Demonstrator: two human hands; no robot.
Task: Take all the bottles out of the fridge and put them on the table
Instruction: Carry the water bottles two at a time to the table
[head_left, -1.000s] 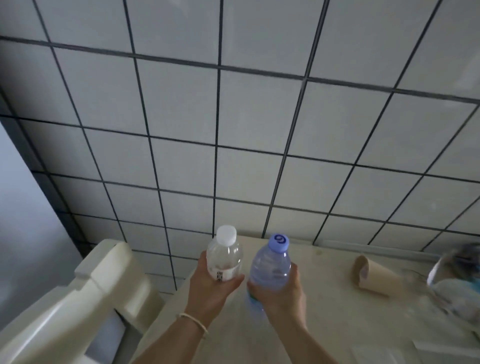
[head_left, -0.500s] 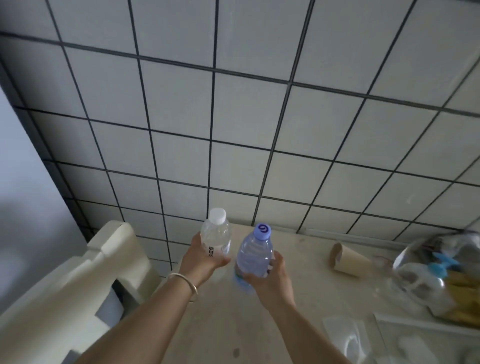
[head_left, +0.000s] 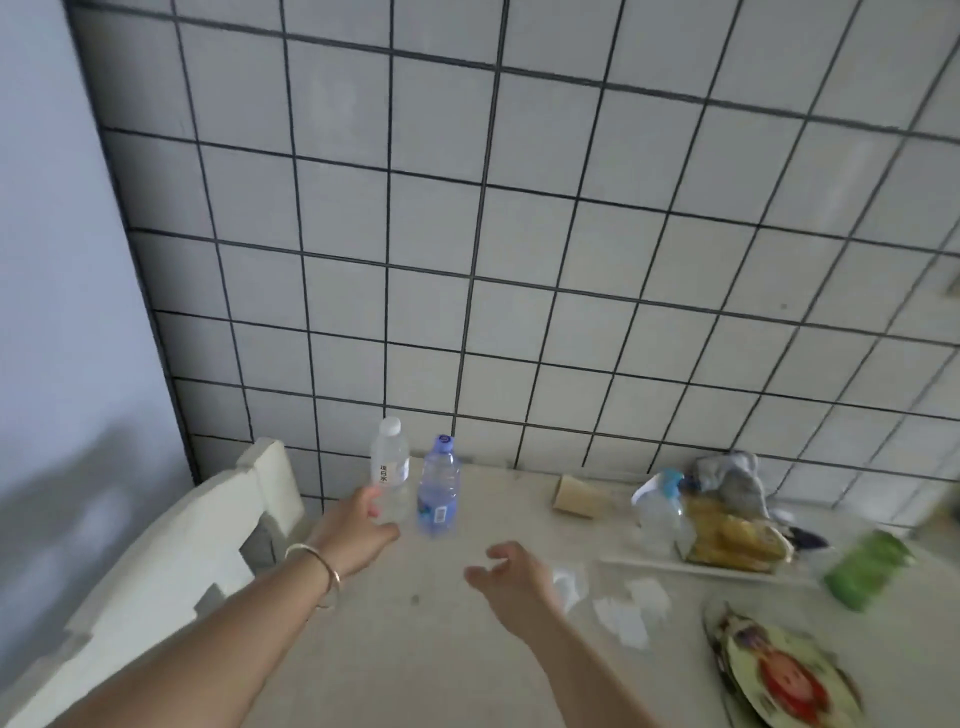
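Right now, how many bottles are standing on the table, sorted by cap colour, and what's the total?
White cap: 1, the clear bottle, by the left hand
Blue cap: 1, the blue-tinted bottle
Total: 2, both upright near the left end of the table. The spray bottle further right is not counted.

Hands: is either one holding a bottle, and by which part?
Right hand holds nothing. Left hand is open, fingers near the clear bottle; contact cannot be told.
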